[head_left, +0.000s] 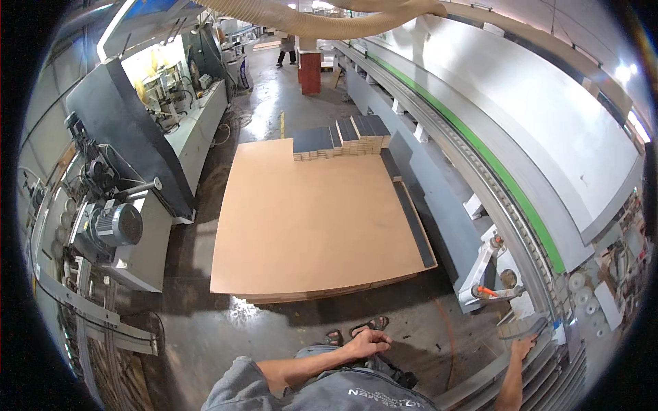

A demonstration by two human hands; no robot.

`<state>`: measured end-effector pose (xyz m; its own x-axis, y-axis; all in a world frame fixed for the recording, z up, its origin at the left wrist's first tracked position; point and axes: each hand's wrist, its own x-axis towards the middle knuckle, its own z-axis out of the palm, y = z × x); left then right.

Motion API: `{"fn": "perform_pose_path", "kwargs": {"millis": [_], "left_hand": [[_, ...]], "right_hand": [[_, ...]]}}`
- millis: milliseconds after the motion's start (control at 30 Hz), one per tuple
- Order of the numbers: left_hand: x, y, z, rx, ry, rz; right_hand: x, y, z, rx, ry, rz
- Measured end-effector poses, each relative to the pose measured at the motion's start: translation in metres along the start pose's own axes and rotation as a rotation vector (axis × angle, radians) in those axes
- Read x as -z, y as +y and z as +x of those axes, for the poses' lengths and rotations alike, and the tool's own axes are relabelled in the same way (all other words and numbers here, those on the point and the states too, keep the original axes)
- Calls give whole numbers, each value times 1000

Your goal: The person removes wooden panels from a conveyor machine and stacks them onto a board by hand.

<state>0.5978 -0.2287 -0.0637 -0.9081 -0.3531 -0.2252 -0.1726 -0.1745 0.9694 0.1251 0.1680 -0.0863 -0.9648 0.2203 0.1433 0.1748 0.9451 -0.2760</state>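
My left hand (370, 344) is in front of my body, above my sandalled feet. Its fingers are loosely curled together, and I see nothing in them. At the lower right, my right hand (523, 346) grips the near end of a small dark-topped board (525, 327) with a light edge. That board lies at the end of the long machine's conveyor (504, 188), beside its rollers. My right fingers are partly hidden against it. Ahead of me, low over the floor, lies a stack of large tan boards (308, 219).
Dark-topped strips (343, 137) are piled at the stack's far edge, and a long dark strip (415, 226) runs along its right side. On the left stands a machine with a grey motor (118, 225). A ribbed hose (322, 20) hangs overhead. A person (286, 51) stands far off.
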Motion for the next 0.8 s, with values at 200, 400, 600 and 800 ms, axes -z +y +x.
{"fn": "perform_pose_path", "kwargs": {"millis": [200, 400, 600, 800], "left_hand": [[1, 9, 1, 68, -70, 45], [-2, 17, 2, 162, -68, -3], [-4, 26, 0, 8, -46, 99], [-4, 37, -2, 123, -58, -27]], "right_hand": [[0, 2, -7, 79, 83, -32], [9, -1, -13, 118, 52, -32], [-3, 9, -2, 137, 31, 38], [-4, 14, 2, 161, 57, 51]]}}
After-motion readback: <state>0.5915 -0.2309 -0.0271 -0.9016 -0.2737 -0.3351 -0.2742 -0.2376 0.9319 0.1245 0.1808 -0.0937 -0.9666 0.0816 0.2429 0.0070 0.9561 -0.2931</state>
